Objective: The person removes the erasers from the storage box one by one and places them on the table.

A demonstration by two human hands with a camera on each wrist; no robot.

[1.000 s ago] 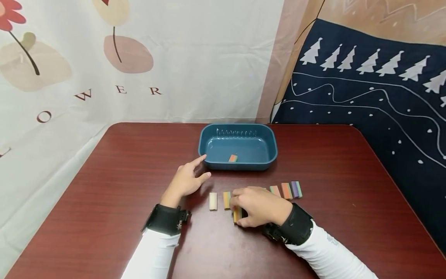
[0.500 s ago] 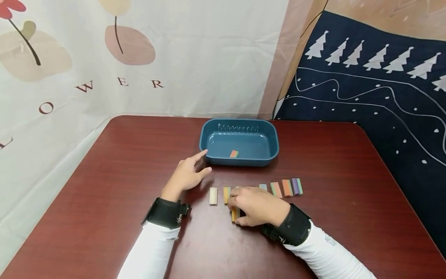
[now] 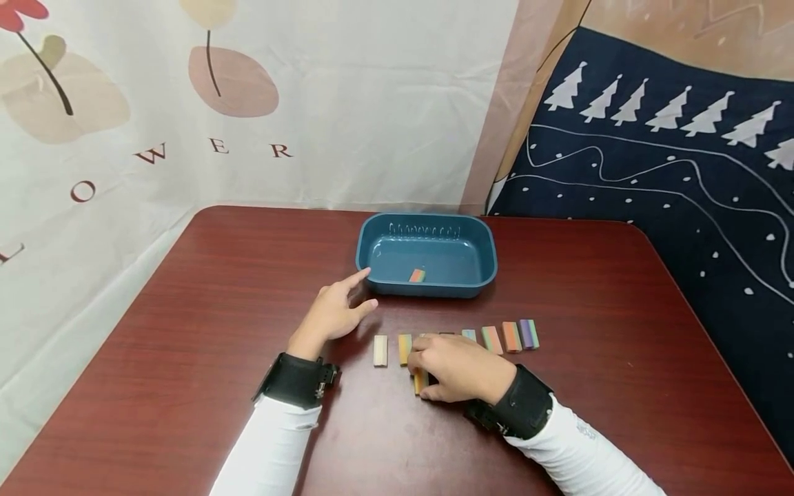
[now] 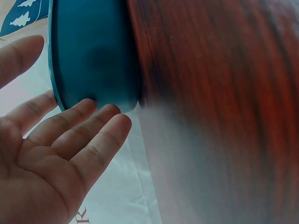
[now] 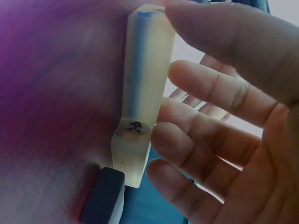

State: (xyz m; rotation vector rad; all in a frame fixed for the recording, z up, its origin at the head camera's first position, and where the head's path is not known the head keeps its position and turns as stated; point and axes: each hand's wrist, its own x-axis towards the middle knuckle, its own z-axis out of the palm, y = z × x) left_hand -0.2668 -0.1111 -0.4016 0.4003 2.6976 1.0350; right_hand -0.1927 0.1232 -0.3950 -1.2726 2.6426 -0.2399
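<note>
A teal tray stands at the back middle of a dark red table, with one small orange block inside. My left hand lies flat with straight fingers, the index tip against the tray's near left corner; the left wrist view shows the open palm beside the tray wall. My right hand curls over a row of coloured blocks and pinches an orange-yellow block pulled out of line. In the right wrist view, thumb and fingers hold this pale block.
The row holds a cream block, an orange-yellow block, a pale blue block, a pink-green block, an orange block and a purple block. Patterned cloths hang behind the table.
My right hand has shifted slightly left with its block, uncovering the pale blue block in the row. The left hand stays by the tray corner.
</note>
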